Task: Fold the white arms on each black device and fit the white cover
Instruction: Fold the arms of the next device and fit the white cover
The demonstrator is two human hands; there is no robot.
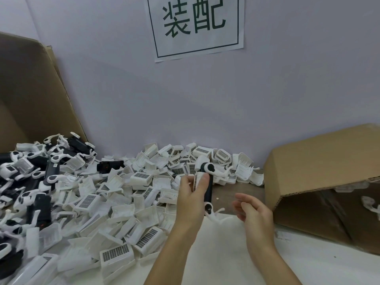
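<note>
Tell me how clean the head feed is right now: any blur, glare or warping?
Head view: even, soft light, no glare; wide-angle warping bends the box edges; right hand and the device arms in the left hand are motion-smeared; the covers look soft and blocky.

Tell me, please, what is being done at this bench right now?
A person is assembling small devices. Their left hand grips an upright black stick-shaped device with white plastic arms sticking out at its lower and upper ends. The right hand hovers beside it, fingers relaxed, holding nothing. A heap of white plastic covers lies on the table to the left, more black devices are piled further left, and an open brown cardboard box lies on its side to the right.
</note>
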